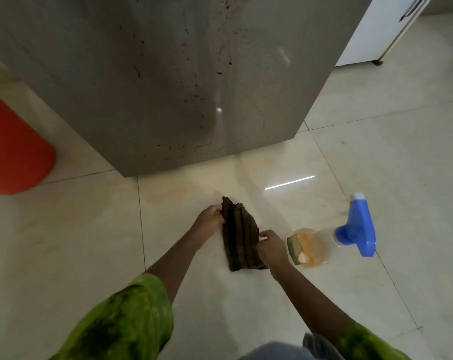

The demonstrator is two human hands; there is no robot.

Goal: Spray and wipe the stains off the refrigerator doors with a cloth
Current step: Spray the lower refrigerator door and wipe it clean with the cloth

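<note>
cloth (242, 236): dark, folded, held between both hands in front of the refrigerator door (168, 87), low by the tiled floor (90, 229). left hand (209, 216): grip closed, pinching the cloth's upper left edge. right hand (270, 246): grip closed, pinching its lower right edge. reddish stains (220, 71) mark the door. spray bottle (324, 242): lying on the floor, just beside the right hand.
</note>
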